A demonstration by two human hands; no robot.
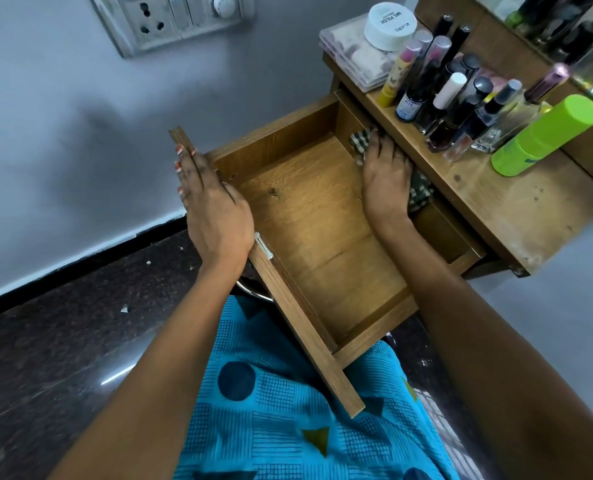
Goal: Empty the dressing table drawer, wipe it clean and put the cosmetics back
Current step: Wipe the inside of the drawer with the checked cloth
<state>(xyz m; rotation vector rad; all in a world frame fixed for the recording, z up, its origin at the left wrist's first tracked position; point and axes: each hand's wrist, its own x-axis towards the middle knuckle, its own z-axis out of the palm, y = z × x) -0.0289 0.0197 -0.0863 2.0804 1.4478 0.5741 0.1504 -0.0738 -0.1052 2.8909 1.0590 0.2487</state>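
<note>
The wooden drawer [309,216] is pulled out over my lap and its inside is bare. My left hand [212,206] rests flat on the drawer's front panel, fingers wrapped over its top edge. My right hand [387,178] presses a green-and-white checked cloth [418,188] against the drawer's back wall, under the table top; most of the cloth is hidden by the hand. The cosmetics [461,105], several bottles, tubes and lipsticks, stand on the dressing table top [496,206], with a green spray can [544,136] lying at their right.
A clear plastic box [350,53] with a white jar [390,26] on it sits at the table's back left. A mirror edge [565,29] runs behind the bottles. A wall switchboard [170,19] is above left. Dark floor [63,341] lies to the left.
</note>
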